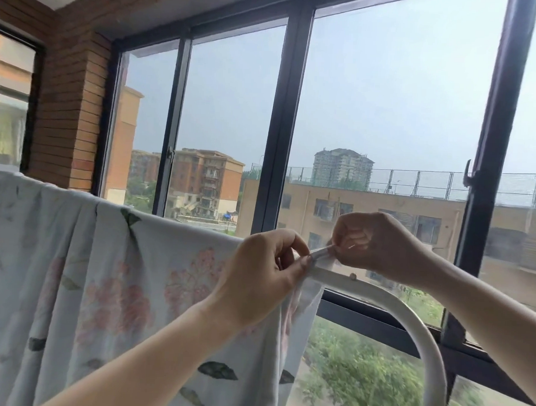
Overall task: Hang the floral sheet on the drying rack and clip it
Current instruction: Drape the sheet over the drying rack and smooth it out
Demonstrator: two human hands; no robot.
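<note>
The floral sheet [112, 276], pale with pink flowers and dark leaves, hangs over the top bar of the white drying rack [378, 301]. The bar curves down at the right. My left hand [264, 275] pinches the sheet's right edge against the bar. My right hand [374, 243] is curled round a small pale clip [321, 252] at that same edge, just above the bar. Most of the clip is hidden between my fingers.
A dark-framed window [289, 118] stands right behind the rack, with buildings and trees outside. A brick wall [66, 104] is at the left. The rack's bare curved tube runs down at the lower right.
</note>
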